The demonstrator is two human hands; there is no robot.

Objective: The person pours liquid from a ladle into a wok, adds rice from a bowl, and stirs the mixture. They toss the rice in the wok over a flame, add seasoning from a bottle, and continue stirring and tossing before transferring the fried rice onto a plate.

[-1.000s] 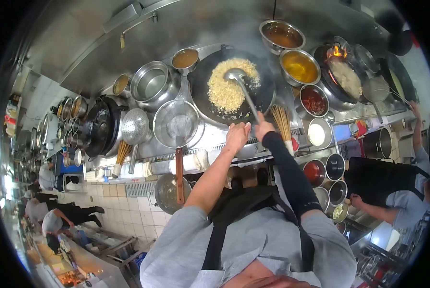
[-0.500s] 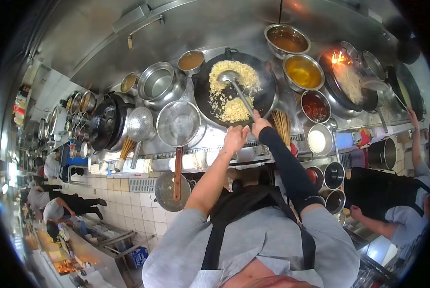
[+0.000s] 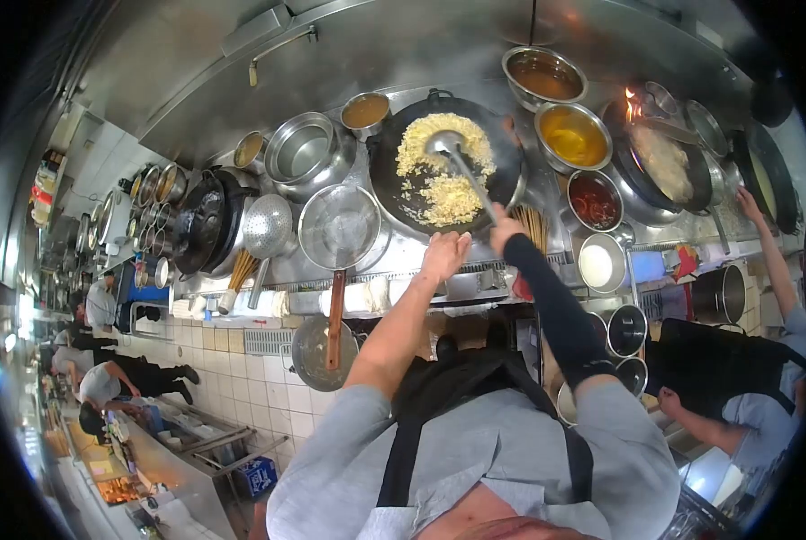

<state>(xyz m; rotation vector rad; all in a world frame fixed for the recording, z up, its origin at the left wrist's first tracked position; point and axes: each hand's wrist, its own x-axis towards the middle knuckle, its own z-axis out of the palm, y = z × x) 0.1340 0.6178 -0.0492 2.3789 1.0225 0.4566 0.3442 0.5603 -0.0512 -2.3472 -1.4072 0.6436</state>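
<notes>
A large black wok point(image 3: 388, 184) stands in front of me, with pale yellow crumbly food point(image 3: 450, 200) spread over its middle. My right hand point(image 3: 506, 229) is closed round the handle of a metal ladle point(image 3: 443, 144), whose bowl rests on the food. At the wok's near edge is my left hand point(image 3: 445, 255), its fingers closed at the rim; what they grip there is too small to make out. A bamboo brush point(image 3: 533, 227) lies just right of the wok.
Left of the wok are a wire strainer point(image 3: 339, 227), a perforated skimmer point(image 3: 266, 225) and a steel pot point(image 3: 300, 153). On the right stand a bowl of yellow oil point(image 3: 572, 137) and a red sauce pot point(image 3: 594, 201). A co-worker's arm point(image 3: 768, 247) reaches toward another wok.
My right hand has moved right and slightly toward the top of the view with the ladle. Flames at the co-worker's wok look smaller, and its food has shifted.
</notes>
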